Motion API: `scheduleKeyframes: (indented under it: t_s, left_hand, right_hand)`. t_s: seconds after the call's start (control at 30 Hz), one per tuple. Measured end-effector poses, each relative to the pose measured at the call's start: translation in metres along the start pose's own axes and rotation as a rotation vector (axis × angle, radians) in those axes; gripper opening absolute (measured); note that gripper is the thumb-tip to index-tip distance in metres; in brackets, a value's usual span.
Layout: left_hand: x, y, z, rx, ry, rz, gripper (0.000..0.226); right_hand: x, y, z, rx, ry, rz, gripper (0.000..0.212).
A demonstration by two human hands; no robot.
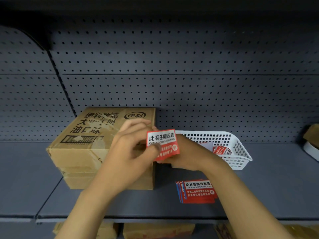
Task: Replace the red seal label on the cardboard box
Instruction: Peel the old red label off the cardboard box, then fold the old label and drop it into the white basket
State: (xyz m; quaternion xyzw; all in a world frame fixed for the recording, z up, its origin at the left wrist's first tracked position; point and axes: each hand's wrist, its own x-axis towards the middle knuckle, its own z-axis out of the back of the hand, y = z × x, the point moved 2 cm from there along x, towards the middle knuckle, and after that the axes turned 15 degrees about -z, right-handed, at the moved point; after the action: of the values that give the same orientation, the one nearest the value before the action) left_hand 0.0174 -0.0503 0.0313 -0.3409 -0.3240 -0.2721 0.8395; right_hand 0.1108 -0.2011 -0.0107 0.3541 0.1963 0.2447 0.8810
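Observation:
A brown cardboard box [81,149] with black printing sits on the grey shelf, left of centre. Both hands hold one red seal label [164,144] with white text in the air, just off the box's right top edge. My left hand [131,152] pinches the label's left side with thumb and fingers. My right hand [188,156] grips it from behind and below, mostly hidden by the label. A stack of fresh red labels [196,192] lies flat on the shelf to the right of the box, near the front edge.
A white perforated plastic basket [240,152] stands right of the hands, with crumpled red labels and white paper inside. A pegboard wall [172,66] backs the shelf. Another brown item [312,133] is at the far right. More cardboard boxes [155,230] show below.

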Motion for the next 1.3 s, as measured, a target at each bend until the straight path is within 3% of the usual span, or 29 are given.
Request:
scheduleKeyframes:
  t_s: [0.1, 0.27, 0.37, 0.53, 0.6, 0.77, 0.93, 1.1, 1.3]
  left_hand:
    - [-0.002, 0.013, 0.009, 0.042, 0.023, 0.065, 0.032]
    - [0.001, 0.022, 0.020, 0.066, -0.003, 0.139, 0.014]
    - [0.003, 0.027, 0.023, 0.097, 0.019, 0.173, 0.019]
    - [0.007, 0.030, 0.024, 0.195, 0.077, 0.154, 0.049]
    - [0.009, 0.030, 0.024, 0.181, 0.057, 0.160, 0.044]
    - [0.012, 0.025, 0.019, -0.082, -0.175, 0.281, 0.021]
    - [0.015, 0.022, 0.013, -0.145, -0.146, 0.376, 0.014]
    - [0.020, 0.014, 0.011, 0.069, 0.007, 0.286, 0.008]
    - [0.028, -0.005, 0.002, -0.219, -0.016, 0.100, 0.019]
  right_hand:
    - [-0.008, 0.004, 0.009, 0.168, -0.019, 0.042, 0.037]
    - [-0.019, 0.005, 0.018, 0.555, -0.138, 0.042, 0.033]
    - [-0.021, 0.007, 0.023, 0.764, -0.172, 0.049, 0.038]
    - [-0.032, 0.018, 0.028, 0.653, -0.313, 0.068, 0.012]
    - [-0.036, 0.018, 0.031, 0.676, -0.377, 0.069, 0.011]
    - [-0.042, 0.018, 0.032, 0.649, -0.491, 0.082, 0.007]
    - [-0.049, 0.024, 0.034, 0.583, -0.618, 0.126, 0.008]
    - [-0.052, 0.017, 0.031, 0.586, -0.801, 0.071, 0.011]
    - [-0.056, 0.025, 0.034, 0.800, -0.788, 0.109, 0.013]
